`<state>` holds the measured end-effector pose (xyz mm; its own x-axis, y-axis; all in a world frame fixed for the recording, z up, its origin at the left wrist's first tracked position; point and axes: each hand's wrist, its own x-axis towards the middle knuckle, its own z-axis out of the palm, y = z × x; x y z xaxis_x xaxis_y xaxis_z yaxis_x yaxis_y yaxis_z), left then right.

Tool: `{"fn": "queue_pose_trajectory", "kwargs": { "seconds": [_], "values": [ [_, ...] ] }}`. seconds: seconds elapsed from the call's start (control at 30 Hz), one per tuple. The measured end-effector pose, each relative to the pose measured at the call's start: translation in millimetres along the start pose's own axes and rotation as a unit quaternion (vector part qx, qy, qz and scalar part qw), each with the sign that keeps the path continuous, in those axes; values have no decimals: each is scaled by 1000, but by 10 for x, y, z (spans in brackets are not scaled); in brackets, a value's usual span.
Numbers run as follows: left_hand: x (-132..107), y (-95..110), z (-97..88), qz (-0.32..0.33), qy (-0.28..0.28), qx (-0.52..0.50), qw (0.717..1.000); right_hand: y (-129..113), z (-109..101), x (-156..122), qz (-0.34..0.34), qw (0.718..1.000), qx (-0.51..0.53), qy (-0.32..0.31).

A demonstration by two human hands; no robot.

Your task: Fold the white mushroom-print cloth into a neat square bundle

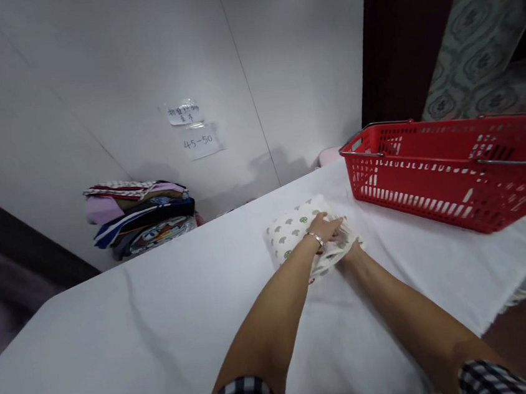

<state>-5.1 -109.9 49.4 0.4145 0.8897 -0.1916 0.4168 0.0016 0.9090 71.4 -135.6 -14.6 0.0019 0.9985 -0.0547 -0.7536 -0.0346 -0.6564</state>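
A folded piece of white cloth (290, 232) printed with grey and green mushroom shapes lies on the white-covered table. My left hand (325, 229), with a silver bracelet at the wrist, reaches over its right part, fingers curled onto the fabric. From the near right side my right hand (354, 251) grips the cloth's open, layered edge. Most of the right hand's fingers are hidden by the folds. Whether the cloth is a garment cannot be made out.
A red plastic basket (411, 175) with metal handles stands on the table (201, 329) at the right. Beyond the table's far edge is a stack of folded clothes (143, 216) against the wall. Paper labels (199, 142) are taped above; one reads 45-50.
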Motion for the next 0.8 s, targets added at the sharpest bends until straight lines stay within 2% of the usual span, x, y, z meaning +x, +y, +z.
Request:
{"fn": "queue_pose_trajectory", "kwargs": {
  "seconds": [0.03,0.1,0.17,0.2,0.27,0.33,0.43,0.53,0.67,0.73,0.8],
  "values": [
    [5,-62,35,23,-16,4,1000,-4,-95,-5,0,1000,22,1],
    [-32,-188,-21,96,11,62,993,10,-216,-7,5,999,43,-8],
    [-119,-309,-189,164,53,165,971,33,-256,3,17,998,53,-16],
    [-177,-367,-285,184,54,217,957,40,-255,9,23,998,49,-17],
    [-311,-475,-441,192,52,307,931,39,-235,19,39,999,25,-16],
    [-446,-572,-502,189,44,377,906,6,-212,24,56,998,-3,-13],
    [-596,-683,-417,194,23,429,882,-119,-205,20,96,994,-52,-11],
    [-638,-752,-266,194,11,452,871,-301,-242,-6,141,983,-120,-7],
    [-605,-783,-180,196,14,459,866,-464,-308,-63,90,957,-267,71],
    [-601,-761,-209,197,15,452,870,-472,-318,-67,63,932,-340,111],
    [-615,-719,-275,197,30,440,875,-451,-320,-37,25,922,-370,114]
  ]
}}
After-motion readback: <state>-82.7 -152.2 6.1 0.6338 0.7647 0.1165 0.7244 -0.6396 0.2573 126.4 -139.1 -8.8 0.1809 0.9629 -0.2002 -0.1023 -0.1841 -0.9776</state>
